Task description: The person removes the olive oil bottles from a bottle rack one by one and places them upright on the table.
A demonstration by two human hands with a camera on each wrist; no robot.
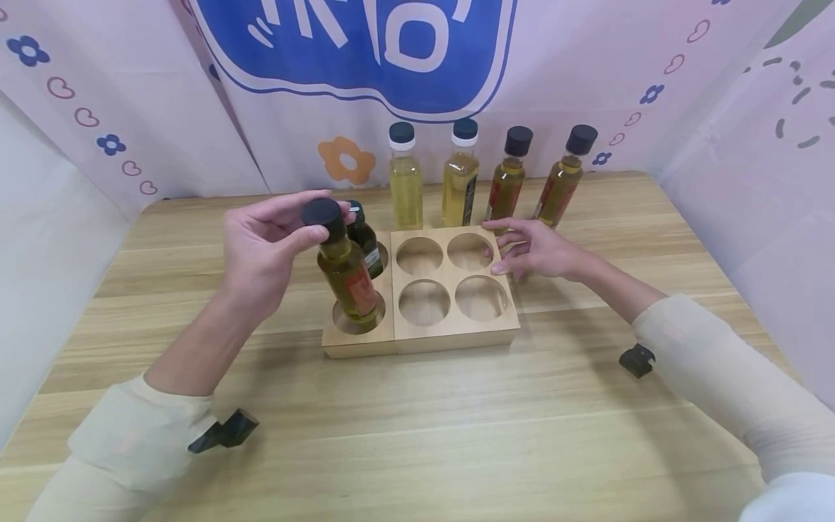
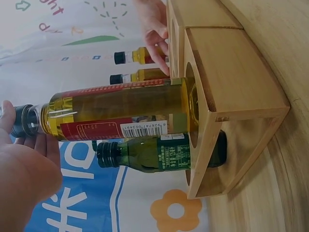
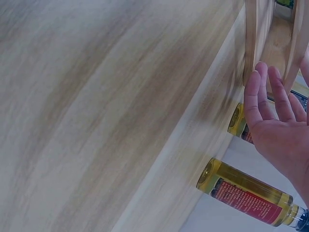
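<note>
In the head view, my left hand (image 1: 257,246) pinches the black cap of an oil bottle (image 1: 352,283) with a red label. That bottle leans slightly, its base in the front-left hole of a wooden bottle rack (image 1: 457,338). A dark green bottle (image 2: 149,155) stands in the hole behind it. My right hand (image 1: 538,250) holds the rack's far right corner, thumb at the top edge and a fingertip visible through the hole. The right wrist view shows those fingers (image 3: 265,96) against the rack's side. The rack's right section has several bare holes.
Behind the rack stand two pale-yellow oil bottles (image 1: 406,192) with dark caps. To their right are two red-labelled oil bottles (image 1: 559,190), close to my right hand. A printed cloth (image 1: 280,130) hangs behind the wooden table (image 1: 391,435).
</note>
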